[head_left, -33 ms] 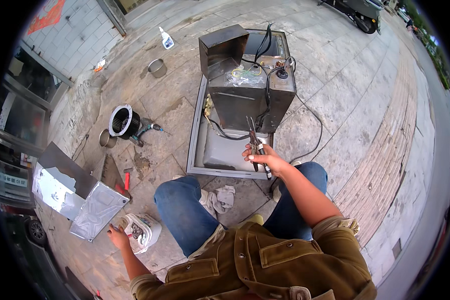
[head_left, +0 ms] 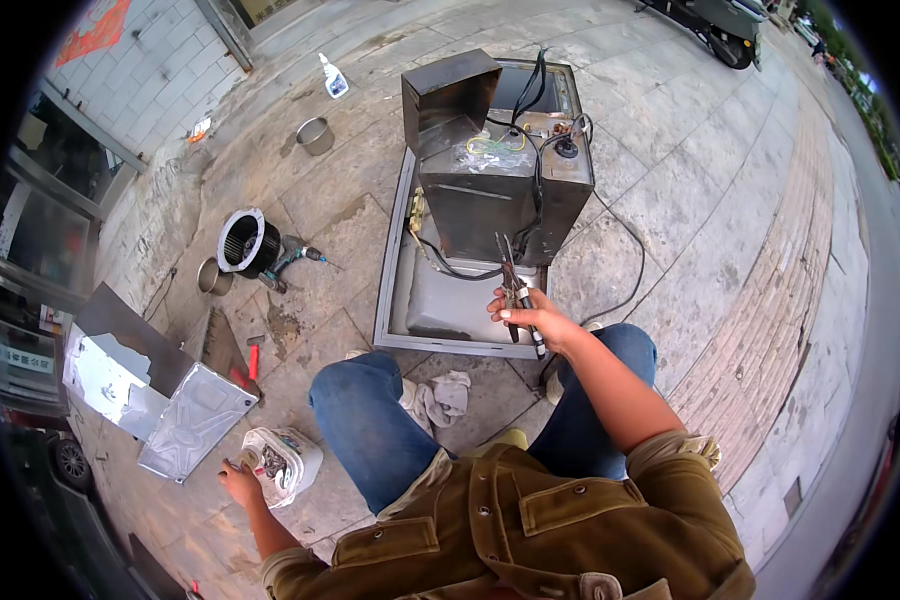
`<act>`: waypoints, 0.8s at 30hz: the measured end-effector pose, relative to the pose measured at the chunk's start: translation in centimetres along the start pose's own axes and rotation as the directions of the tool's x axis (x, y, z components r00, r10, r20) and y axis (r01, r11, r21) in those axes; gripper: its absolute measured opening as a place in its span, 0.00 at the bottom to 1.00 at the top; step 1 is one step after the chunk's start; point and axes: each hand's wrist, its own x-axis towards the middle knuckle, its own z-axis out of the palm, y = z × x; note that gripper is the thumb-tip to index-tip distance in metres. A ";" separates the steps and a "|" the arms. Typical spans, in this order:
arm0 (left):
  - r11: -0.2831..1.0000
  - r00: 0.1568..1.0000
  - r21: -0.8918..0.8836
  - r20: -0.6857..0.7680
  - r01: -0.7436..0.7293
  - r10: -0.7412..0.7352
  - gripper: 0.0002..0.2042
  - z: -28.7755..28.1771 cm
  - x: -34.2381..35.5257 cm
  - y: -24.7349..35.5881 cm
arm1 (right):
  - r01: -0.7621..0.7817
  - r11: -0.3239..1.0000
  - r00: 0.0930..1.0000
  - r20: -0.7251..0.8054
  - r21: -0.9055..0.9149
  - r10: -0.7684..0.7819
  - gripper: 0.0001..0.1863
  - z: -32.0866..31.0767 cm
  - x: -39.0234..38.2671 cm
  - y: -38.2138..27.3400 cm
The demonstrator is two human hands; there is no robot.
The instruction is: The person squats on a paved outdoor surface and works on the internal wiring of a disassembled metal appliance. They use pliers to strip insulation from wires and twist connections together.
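Note:
My right hand (head_left: 532, 308) is closed around a pair of pliers (head_left: 510, 270). Their dark jaws point up and the black handles hang below my fingers. Just beyond the pliers stands a dark metal box housing (head_left: 480, 215), its hinged-looking top section (head_left: 452, 95) raised. Black cables (head_left: 538, 170) and a green-yellow wire (head_left: 495, 146) run over it. Out to the left, my left hand (head_left: 240, 484) is at the rim of a white bucket (head_left: 305, 462) holding small metal parts. Its fingers pinch a small tan, roundish thing that I cannot make out.
The housing rests on a grey-framed metal panel (head_left: 382, 290). A rag (head_left: 440, 398) lies between my feet. To the left are a bent sheet-metal cover (head_left: 198, 420), a red-handled hammer (head_left: 252, 362), a cordless drill (head_left: 288, 262), a black fan drum (head_left: 249, 243), a metal cup (head_left: 315, 137) and a spray bottle (head_left: 334, 80).
My left hand has shifted slightly down and toward the bucket, and its fingers have closed, with a tan roundish thing now at them. My right hand with the pliers has barely moved.

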 end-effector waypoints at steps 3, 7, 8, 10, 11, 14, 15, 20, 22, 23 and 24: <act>0.986 0.982 0.101 0.120 0.133 -0.145 0.25 3.5 -1.5 -4.9 | -0.031 0.999 0.998 -0.049 -0.036 0.029 0.32 -0.5 0.1 0.5; 0.962 0.956 0.155 0.156 0.226 -0.250 0.21 6.8 -2.0 -7.0 | -0.008 0.994 0.990 -0.140 -0.107 -0.007 0.29 -1.7 1.0 1.8; 0.953 0.948 0.170 0.157 0.251 -0.278 0.19 6.9 -2.4 -7.3 | 0.000 0.992 0.989 -0.148 -0.128 -0.019 0.28 -1.8 1.2 2.2; 0.953 0.942 0.192 0.197 0.233 -0.270 0.20 7.4 -1.8 -7.1 | 0.017 0.993 0.981 -0.192 -0.121 -0.040 0.25 -2.3 1.2 2.6; 0.953 0.939 0.205 0.217 0.223 -0.267 0.20 7.7 -1.6 -7.3 | 0.010 0.992 0.975 -0.219 -0.125 -0.037 0.25 -2.6 1.1 2.8; 0.946 0.961 0.242 0.121 0.215 -0.249 0.18 10.0 -0.9 -9.7 | 0.005 0.991 0.966 -0.256 -0.131 -0.039 0.25 -3.0 1.6 3.4; 0.940 0.947 0.233 0.144 0.249 -0.286 0.19 10.2 -1.0 -9.3 | -0.001 0.991 0.962 -0.272 -0.133 -0.036 0.25 -3.0 1.6 3.5; 0.917 0.902 0.257 0.233 0.304 -0.364 0.20 10.9 -1.3 -8.8 | -0.015 0.988 0.958 -0.284 -0.157 -0.031 0.25 -2.7 1.9 3.8; 0.922 0.886 0.215 0.273 0.323 -0.374 0.20 11.4 -1.1 -9.6 | -0.010 0.985 0.961 -0.274 -0.171 -0.038 0.25 -2.8 2.0 4.0; 0.927 0.878 0.173 0.301 0.334 -0.373 0.20 11.4 -1.1 -9.7 | -0.007 0.984 0.961 -0.272 -0.180 -0.042 0.25 -2.8 2.0 4.0; 0.929 0.869 0.131 0.330 0.345 -0.369 0.21 11.5 -0.9 -9.7 | -0.009 0.983 0.960 -0.276 -0.182 -0.042 0.25 -2.8 1.9 3.9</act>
